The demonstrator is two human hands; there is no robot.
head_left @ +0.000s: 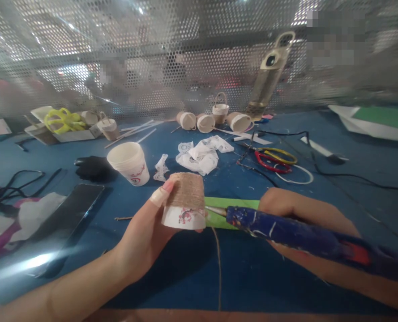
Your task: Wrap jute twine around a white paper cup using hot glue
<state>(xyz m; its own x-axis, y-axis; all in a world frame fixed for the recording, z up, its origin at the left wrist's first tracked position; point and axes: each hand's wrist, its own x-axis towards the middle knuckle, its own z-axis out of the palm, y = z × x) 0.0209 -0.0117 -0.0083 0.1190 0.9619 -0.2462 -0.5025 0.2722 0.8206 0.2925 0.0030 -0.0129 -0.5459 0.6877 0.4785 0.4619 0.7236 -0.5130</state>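
Note:
My left hand is closed around an upside-down paper cup, its thumb wearing a bandage-like strip. Brown twine wraps the cup's upper part, while the white lower band shows a pink printed pattern. A loose length of twine hangs below the cup. My right hand grips a blue glue gun, whose metal nozzle points left at the cup's side, by the lower edge of the twine. Whether the nozzle touches the cup I cannot tell. Behind the gun lies a green sheet.
White cups stand stacked left of centre, beside lace. Several twine-wrapped cups sit along the back by a perforated metal screen and bottle. Scissors and cables lie right; a phone lies left.

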